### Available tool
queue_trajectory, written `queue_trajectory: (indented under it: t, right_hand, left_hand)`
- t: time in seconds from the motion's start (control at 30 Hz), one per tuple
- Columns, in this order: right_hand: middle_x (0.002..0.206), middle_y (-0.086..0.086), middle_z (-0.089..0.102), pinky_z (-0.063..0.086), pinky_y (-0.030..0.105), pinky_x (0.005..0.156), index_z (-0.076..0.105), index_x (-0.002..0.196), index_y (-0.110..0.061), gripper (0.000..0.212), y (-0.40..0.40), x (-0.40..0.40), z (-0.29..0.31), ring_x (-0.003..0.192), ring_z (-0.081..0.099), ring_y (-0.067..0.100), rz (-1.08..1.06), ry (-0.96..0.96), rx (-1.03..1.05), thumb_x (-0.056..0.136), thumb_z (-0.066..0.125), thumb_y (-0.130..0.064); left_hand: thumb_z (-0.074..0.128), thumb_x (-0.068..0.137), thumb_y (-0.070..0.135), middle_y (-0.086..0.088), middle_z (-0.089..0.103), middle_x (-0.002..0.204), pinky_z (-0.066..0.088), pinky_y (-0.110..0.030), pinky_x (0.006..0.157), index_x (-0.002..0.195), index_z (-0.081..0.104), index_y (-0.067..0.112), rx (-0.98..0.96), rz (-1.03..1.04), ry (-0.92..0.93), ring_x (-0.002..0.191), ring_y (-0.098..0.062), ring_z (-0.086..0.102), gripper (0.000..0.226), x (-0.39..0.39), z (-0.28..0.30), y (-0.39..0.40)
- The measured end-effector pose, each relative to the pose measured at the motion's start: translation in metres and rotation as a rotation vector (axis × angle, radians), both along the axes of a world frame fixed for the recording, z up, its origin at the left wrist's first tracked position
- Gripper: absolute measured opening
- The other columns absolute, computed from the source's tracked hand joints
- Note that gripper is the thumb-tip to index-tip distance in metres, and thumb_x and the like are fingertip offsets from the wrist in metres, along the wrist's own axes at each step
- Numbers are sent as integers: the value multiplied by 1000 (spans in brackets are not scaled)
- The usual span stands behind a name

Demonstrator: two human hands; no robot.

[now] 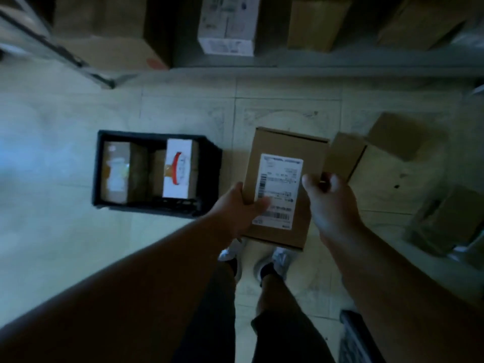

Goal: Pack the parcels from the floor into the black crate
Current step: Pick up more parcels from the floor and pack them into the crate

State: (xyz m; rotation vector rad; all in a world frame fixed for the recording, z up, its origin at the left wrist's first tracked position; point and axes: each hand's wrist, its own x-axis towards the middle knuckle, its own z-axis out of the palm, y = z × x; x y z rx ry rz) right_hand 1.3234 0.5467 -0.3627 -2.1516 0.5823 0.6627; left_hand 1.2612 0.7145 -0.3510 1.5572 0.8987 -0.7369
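Cardboard parcel [284, 163] sits clamped between left hand [239, 208] fingers and right hand [331, 205] fingers.

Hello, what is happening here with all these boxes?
A person is standing and holding a brown parcel with a white shipping label in both hands, the left hand at its near left edge and the right hand at its right side. The black crate sits on the floor to the left and already holds a few parcels. More cardboard boxes lie on the floor to the right, not yet packed.
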Motion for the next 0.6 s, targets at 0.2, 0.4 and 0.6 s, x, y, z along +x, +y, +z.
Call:
queue_trajectory:
  t: [0.2, 0.4, 0.6]
  right_hand:
    - [86, -8, 60, 37, 22, 54, 55, 102, -23, 28, 63, -50, -10, 77, 62, 14, 69, -13, -42, 93, 58, -49]
    - [90, -6, 60, 40, 28, 64, 54, 102, -22, 23, 194, -79, -34, 82, 60, 19, 137, -39, -84, 96, 56, -44]
    - [119, 6, 67, 46, 31, 82, 56, 126, -15, 35, 354, -125, -47, 107, 63, 29, 287, 24, -99, 99, 54, -37]
  left_hand:
    - [73, 86, 39, 6, 77, 95, 62, -44, 78, 109, 64, 31, -29, 47, 86, 85, -12, 75, 26, -51, -10, 58]
    - [75, 84, 38, 4, 75, 89, 60, -27, 55, 104, 55, 36, -14, 243, 20, 72, -5, 73, 28, -84, -42, 173]
    - [74, 84, 31, -1, 62, 113, 60, -28, 57, 126, 36, 32, 307, 121, -50, 88, -17, 68, 57, -132, -65, 319]
